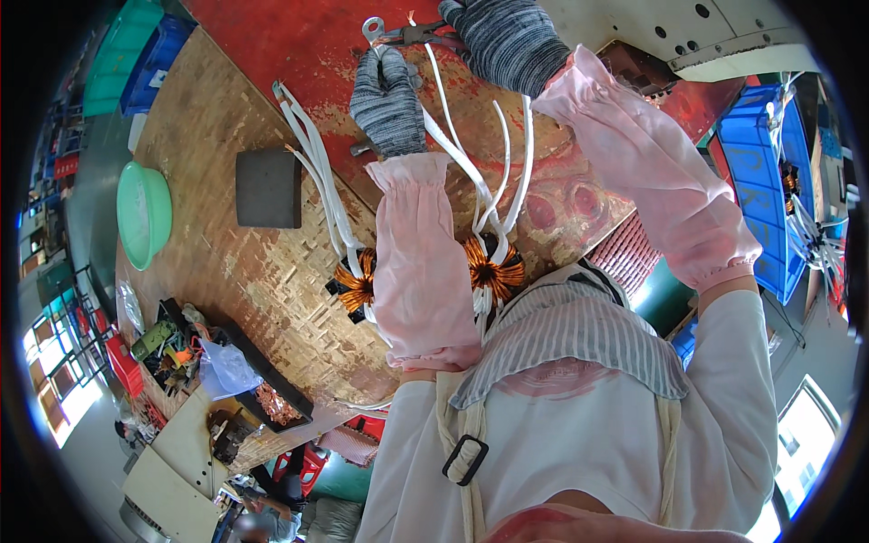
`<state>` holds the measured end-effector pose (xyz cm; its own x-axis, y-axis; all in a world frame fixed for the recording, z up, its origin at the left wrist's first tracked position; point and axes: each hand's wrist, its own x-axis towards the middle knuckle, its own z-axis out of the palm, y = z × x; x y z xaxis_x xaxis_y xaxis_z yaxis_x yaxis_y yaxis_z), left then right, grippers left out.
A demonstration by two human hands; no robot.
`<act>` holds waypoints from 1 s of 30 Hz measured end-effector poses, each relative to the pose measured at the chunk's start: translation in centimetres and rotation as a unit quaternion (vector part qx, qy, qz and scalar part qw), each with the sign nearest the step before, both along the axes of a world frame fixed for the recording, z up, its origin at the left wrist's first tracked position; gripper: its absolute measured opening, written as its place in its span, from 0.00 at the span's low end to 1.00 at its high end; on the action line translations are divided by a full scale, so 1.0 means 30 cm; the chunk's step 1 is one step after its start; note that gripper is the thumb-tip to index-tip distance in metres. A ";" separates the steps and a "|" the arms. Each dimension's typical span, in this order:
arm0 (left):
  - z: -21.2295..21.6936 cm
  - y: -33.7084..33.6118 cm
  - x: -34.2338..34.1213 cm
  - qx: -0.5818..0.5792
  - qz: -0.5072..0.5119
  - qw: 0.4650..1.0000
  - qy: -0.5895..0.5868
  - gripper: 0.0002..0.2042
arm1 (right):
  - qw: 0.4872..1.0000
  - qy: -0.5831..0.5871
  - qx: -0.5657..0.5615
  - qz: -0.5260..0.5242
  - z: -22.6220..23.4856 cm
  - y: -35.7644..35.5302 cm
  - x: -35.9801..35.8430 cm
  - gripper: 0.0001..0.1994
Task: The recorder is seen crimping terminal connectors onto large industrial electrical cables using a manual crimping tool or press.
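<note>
The left hand [389, 100], in a grey striped knit glove, is closed in a pinch just below a ring terminal [372, 28], whose silver eye stands clear above the fingertips; whether the grip is on the barrel or the wire under it cannot be told. The right hand [509, 43], gloved alike, is clenched around the handles of pliers [418, 34], the jaws pointing left and meeting the terminal or lying just beside it. A white sleeved lead [462, 165] runs from beside the left glove down to a copper-wound toroidal coil [494, 271] right of the left forearm. A second toroidal coil [354, 284] sits left of that forearm, its bundle of white leads [319, 172] stretching up the desk.

Large dark characters mark the side of a blue crate [759, 181] at the right.

The desk [226, 109] is worn brown board with a scuffed red area [281, 41] at the top. A dark square block [269, 188] lies left of the leads, with a green bowl [145, 215] farther left and a cluttered black tray [267, 369] below. Bright windows [807, 434] show at the room's edges; another person [282, 520] is at the bottom.
</note>
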<state>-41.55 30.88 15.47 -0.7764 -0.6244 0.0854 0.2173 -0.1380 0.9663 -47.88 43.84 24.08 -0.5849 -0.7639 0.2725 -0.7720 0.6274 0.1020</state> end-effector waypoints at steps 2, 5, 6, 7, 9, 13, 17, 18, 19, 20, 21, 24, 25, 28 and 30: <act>0.009 0.011 -0.001 -0.002 0.000 1.000 0.000 0.09 | 0.999 -0.008 0.021 -0.024 0.022 0.007 0.009 0.09; 0.025 0.018 0.013 -0.025 0.021 0.999 -0.020 0.09 | 0.998 0.002 0.047 -0.034 0.015 -0.011 0.016 0.10; 0.033 0.026 0.014 -0.041 0.032 0.998 -0.036 0.09 | 0.997 0.026 0.058 -0.031 0.012 -0.010 0.017 0.10; 0.036 0.030 0.018 -0.040 0.031 0.998 -0.035 0.09 | 0.997 0.027 0.059 -0.032 0.002 -0.013 0.014 0.10; 0.036 0.027 0.029 -0.017 0.036 0.999 -0.015 0.09 | 0.998 -0.009 0.044 -0.054 -0.046 -0.031 -0.008 0.09; 0.031 0.018 0.031 -0.052 0.025 0.998 -0.001 0.09 | 0.996 -0.082 -0.022 -0.019 -0.100 -0.013 -0.045 0.12; -0.003 0.007 0.020 -0.005 -0.002 1.000 0.005 0.08 | 0.969 -0.244 0.020 -0.021 -0.118 0.003 -0.034 0.13; 0.003 0.002 0.029 0.028 -0.014 0.999 0.020 0.08 | 0.954 -0.299 -0.023 0.011 -0.113 0.004 -0.028 0.15; 0.010 0.000 0.041 0.025 -0.025 0.999 0.040 0.08 | 0.954 -0.298 -0.039 -0.004 -0.102 0.024 -0.027 0.12; 0.020 0.003 0.044 0.026 -0.023 0.999 0.040 0.08 | 0.954 -0.298 -0.038 -0.002 -0.090 0.035 -0.033 0.12; 0.030 0.001 0.054 0.033 -0.021 0.997 0.062 0.08 | 0.970 -0.240 -0.004 -0.031 -0.074 0.036 -0.030 0.12; 0.018 -0.004 0.062 0.026 -0.011 0.996 0.084 0.08 | 0.978 -0.200 0.059 -0.012 0.082 0.049 0.023 0.10; 0.014 0.004 0.056 0.012 -0.005 0.996 0.087 0.08 | 0.986 -0.167 0.022 -0.006 0.082 0.053 0.028 0.10; 0.021 0.015 0.059 0.034 -0.016 0.997 0.070 0.08 | 0.994 -0.106 -0.018 0.016 0.073 0.059 0.027 0.11; 0.029 0.024 0.061 -0.004 -0.002 0.999 0.049 0.09 | 0.993 -0.116 0.018 0.015 0.078 0.057 0.026 0.11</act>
